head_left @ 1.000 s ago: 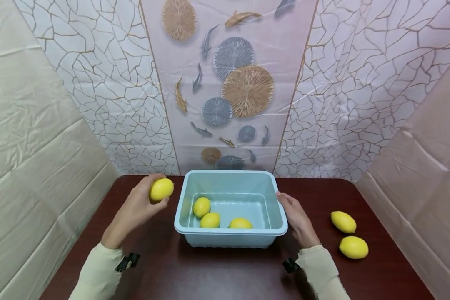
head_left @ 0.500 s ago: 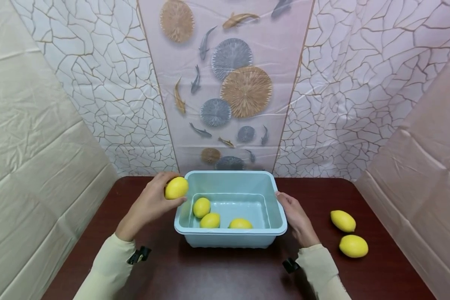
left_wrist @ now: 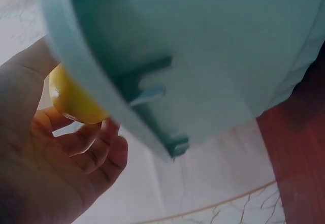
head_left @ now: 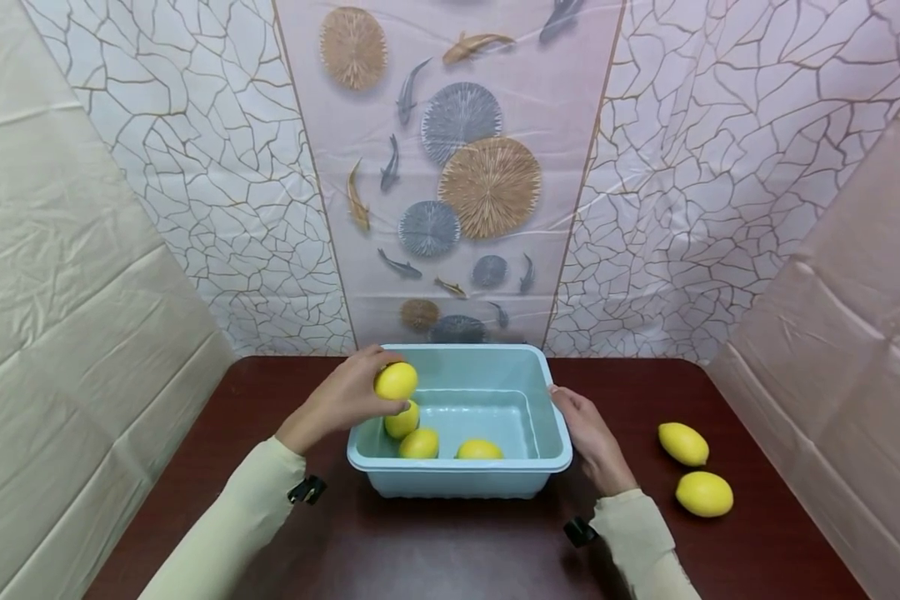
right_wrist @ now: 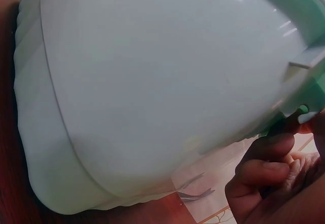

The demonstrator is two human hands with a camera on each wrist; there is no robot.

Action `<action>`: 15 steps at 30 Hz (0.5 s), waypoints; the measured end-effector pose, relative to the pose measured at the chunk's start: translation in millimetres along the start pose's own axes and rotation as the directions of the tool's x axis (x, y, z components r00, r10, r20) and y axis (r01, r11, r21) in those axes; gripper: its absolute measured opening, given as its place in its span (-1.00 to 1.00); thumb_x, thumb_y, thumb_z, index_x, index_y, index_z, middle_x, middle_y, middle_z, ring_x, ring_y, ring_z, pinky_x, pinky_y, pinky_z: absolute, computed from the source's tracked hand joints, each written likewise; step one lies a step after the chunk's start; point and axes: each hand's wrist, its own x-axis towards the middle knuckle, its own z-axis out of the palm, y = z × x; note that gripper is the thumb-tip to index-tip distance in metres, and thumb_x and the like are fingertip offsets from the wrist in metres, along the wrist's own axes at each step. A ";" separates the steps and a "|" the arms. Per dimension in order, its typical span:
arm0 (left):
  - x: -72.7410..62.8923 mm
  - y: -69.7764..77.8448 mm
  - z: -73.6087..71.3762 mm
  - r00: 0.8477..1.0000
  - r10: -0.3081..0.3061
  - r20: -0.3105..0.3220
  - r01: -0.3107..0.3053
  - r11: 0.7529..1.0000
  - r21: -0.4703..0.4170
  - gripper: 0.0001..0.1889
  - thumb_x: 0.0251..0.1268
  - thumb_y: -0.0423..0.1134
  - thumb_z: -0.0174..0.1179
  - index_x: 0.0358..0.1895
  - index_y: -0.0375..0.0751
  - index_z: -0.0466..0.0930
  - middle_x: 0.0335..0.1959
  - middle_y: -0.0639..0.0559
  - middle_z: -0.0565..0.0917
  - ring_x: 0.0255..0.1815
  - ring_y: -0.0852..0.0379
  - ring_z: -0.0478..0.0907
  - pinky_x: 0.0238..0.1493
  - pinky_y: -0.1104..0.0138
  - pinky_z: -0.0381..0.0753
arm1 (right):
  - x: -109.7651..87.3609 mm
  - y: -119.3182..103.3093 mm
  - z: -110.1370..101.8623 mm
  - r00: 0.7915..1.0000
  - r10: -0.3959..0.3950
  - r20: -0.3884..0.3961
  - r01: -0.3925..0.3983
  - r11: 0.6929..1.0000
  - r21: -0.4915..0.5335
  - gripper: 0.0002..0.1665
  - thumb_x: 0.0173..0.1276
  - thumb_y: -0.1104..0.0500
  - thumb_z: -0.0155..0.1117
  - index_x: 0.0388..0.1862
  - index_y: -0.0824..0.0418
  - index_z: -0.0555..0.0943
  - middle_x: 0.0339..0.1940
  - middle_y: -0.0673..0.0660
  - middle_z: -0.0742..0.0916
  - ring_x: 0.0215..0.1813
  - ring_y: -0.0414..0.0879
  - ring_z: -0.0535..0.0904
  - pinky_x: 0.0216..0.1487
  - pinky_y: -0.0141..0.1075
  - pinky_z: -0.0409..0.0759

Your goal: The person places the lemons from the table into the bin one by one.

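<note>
Over the left end of a light blue plastic basin (head_left: 461, 465), my left hand (head_left: 345, 393) holds a yellow lemon (head_left: 396, 381) between thumb and fingers. The left wrist view has that lemon (left_wrist: 76, 99) partly hidden behind the basin's rim (left_wrist: 84, 66). Two lemons lie at the left inside the basin, one (head_left: 402, 422) partly covered by the hand and another (head_left: 419, 444) nearer me. A third lemon (head_left: 480, 450) lies by the front wall. My right hand (head_left: 591, 435) grips the basin's right rim; its fingers (right_wrist: 264, 170) look curled under the edge in the right wrist view.
Two more lemons, one (head_left: 683, 443) behind the other (head_left: 705, 494), lie on the dark red-brown table (head_left: 450, 550) to the right of my right hand. A patterned cloth (head_left: 487, 187) hangs behind the table, with beige cloth walls at both sides.
My left hand has carried its lemon rightward, from beside the basin to over its left end. The right hand stays at the right rim, and the other lemons lie as before.
</note>
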 end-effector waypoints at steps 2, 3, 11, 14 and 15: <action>5.9 -0.6 4.1 0.999 0.010 0.031 -0.009 0.999 -0.033 -0.36 0.12 -0.07 0.57 0.29 -0.16 0.65 0.03 -0.01 0.65 -0.11 0.07 0.54 -0.09 0.15 0.61 | 0.1 -0.2 0.3 1.000 0.000 -0.001 0.000 1.000 -0.006 -0.28 0.72 -0.24 -0.06 0.45 0.32 0.48 0.07 0.32 0.68 -0.07 -0.09 0.66 -0.14 -0.30 0.67; 8.8 -1.7 6.3 0.999 0.016 0.045 -0.013 0.998 -0.054 -0.37 0.12 -0.10 0.57 0.28 -0.18 0.65 0.03 -0.01 0.66 -0.11 0.08 0.55 -0.08 0.15 0.62 | 0.1 -0.2 0.4 1.000 -0.001 0.000 0.001 1.000 -0.008 -0.28 0.72 -0.24 -0.06 0.45 0.31 0.48 0.09 0.32 0.68 -0.05 -0.09 0.66 -0.13 -0.30 0.67; 22.9 -10.2 20.2 0.990 0.034 0.140 -0.013 0.989 -0.150 -0.41 0.08 -0.20 0.57 0.23 -0.24 0.66 0.01 0.00 0.71 -0.12 0.12 0.59 -0.03 0.16 0.64 | 1.3 -0.6 1.0 1.000 0.002 0.005 -0.002 1.000 -0.003 -0.28 0.73 -0.22 -0.06 0.49 0.31 0.45 0.19 0.33 0.67 0.03 -0.07 0.65 -0.08 -0.30 0.67; 26.6 -8.0 23.9 0.986 0.055 0.160 -0.033 0.990 -0.138 -0.43 0.09 -0.23 0.56 0.22 -0.24 0.66 -0.01 0.01 0.72 -0.14 0.13 0.59 -0.04 0.18 0.64 | 0.5 0.0 -0.2 1.000 0.001 -0.001 -0.001 1.000 -0.019 -0.27 0.72 -0.23 -0.06 0.50 0.31 0.45 0.18 0.33 0.67 0.02 -0.07 0.66 -0.09 -0.29 0.67; 27.9 -6.5 25.2 0.984 0.058 0.167 -0.037 0.991 -0.130 -0.44 0.10 -0.23 0.55 0.22 -0.23 0.66 -0.02 0.01 0.72 -0.16 0.14 0.59 -0.05 0.18 0.64 | 0.2 0.2 -0.6 1.000 0.001 -0.004 -0.001 1.000 -0.026 -0.27 0.72 -0.23 -0.06 0.50 0.31 0.45 0.18 0.33 0.67 0.02 -0.07 0.66 -0.09 -0.29 0.68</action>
